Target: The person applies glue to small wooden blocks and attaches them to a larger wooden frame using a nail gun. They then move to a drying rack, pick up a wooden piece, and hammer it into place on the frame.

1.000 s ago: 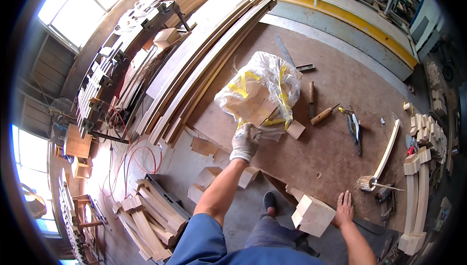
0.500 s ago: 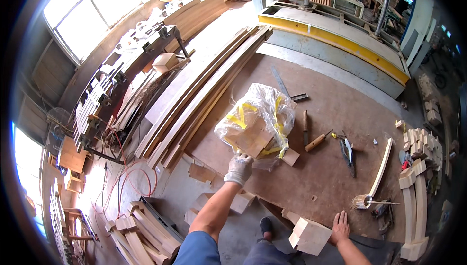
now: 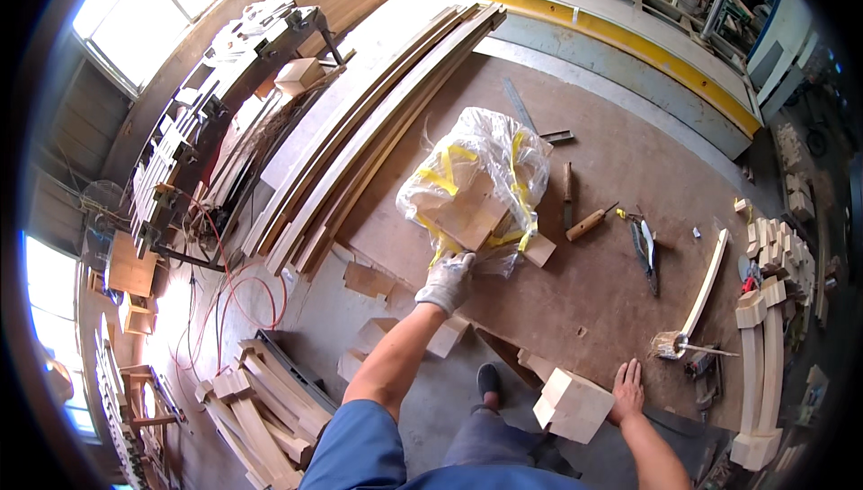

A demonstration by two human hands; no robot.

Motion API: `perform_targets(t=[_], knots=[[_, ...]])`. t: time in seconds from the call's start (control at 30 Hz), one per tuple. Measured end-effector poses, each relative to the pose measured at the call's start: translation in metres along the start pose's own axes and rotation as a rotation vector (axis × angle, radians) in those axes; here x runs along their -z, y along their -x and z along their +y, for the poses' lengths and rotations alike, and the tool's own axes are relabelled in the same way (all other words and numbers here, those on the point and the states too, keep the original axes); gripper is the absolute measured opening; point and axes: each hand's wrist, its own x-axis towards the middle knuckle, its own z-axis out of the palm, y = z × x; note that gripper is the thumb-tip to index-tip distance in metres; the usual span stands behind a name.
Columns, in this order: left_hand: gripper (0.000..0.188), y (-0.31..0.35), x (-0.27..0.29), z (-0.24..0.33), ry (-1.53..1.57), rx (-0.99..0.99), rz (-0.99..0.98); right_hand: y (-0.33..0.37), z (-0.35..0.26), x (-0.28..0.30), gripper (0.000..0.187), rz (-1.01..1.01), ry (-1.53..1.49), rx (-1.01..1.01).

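Note:
My left hand [image 3: 445,283], in a pale work glove, is closed at the near edge of a clear plastic bag [image 3: 422,189] with yellow strips on it. Inside the bag's opening a brown wooden piece [image 3: 467,218] shows; the tips of my left fingers are partly hidden against it. My right hand [image 3: 629,390] is bare and lies flat on the brown worktable [image 3: 575,301], fingers stretched out. Just left of it, a pale notched wooden block [image 3: 580,409] sits at the table's near edge.
A chisel [image 3: 568,195], a wooden-handled tool [image 3: 591,224], pliers [image 3: 645,252] and a brush in a glue pot [image 3: 670,343] lie to the right. Curved wooden parts [image 3: 764,364] stack at the right edge. Long boards [image 3: 378,130] line the left. Wooden pieces [image 3: 261,418] stand on the floor.
The view has tipped downward, so the table sits higher in the picture. My left hand stays at the bag's near edge; my right hand still rests flat beside the block.

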Motion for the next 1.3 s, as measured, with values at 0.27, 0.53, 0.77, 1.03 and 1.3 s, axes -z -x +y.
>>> perform_targets(t=[0.27, 0.53, 0.77, 1.03, 1.3], knots=[[0.03, -0.027, 0.034, 0.039, 0.409, 0.695, 0.059, -0.003, 0.002, 0.002, 0.114, -0.019, -0.035, -0.025], [0.056, -0.061, 0.03, 0.001, -0.313, -0.276, 0.007, 0.004, -0.011, 0.024, 0.106, -0.038, -0.025, -0.01], [0.051, -0.066, 0.035, 0.008, -0.41, -0.37, -0.164, -0.002, 0.002, -0.014, 0.116, 0.073, 0.008, -0.017], [0.038, -0.072, 0.031, -0.03, -0.247, -0.318, -0.158, 0.006, -0.005, 0.009, 0.118, 0.006, -0.032, -0.036], [0.027, -0.073, 0.072, -0.038, -0.377, -0.437, -0.22, 0.01, -0.013, 0.023, 0.113, -0.024, -0.046, -0.019]])
